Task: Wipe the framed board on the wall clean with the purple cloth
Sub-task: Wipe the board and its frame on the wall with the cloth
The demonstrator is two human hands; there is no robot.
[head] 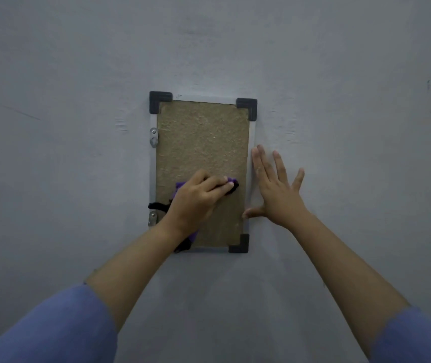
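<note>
I see two bare forearms, each ending below in a loose blue sleeve (60, 328) pushed up short of the elbow. The left hand (196, 203) and right hand (277, 195) wear no rings, watch or gloves.

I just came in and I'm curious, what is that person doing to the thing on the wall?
A person is wiping a framed board that hangs on a grey wall. The left hand grips a purple cloth and presses it on the lower part of the brown board. The right hand is spread flat on the wall beside the board, its thumb touching the right edge of the frame.
</note>
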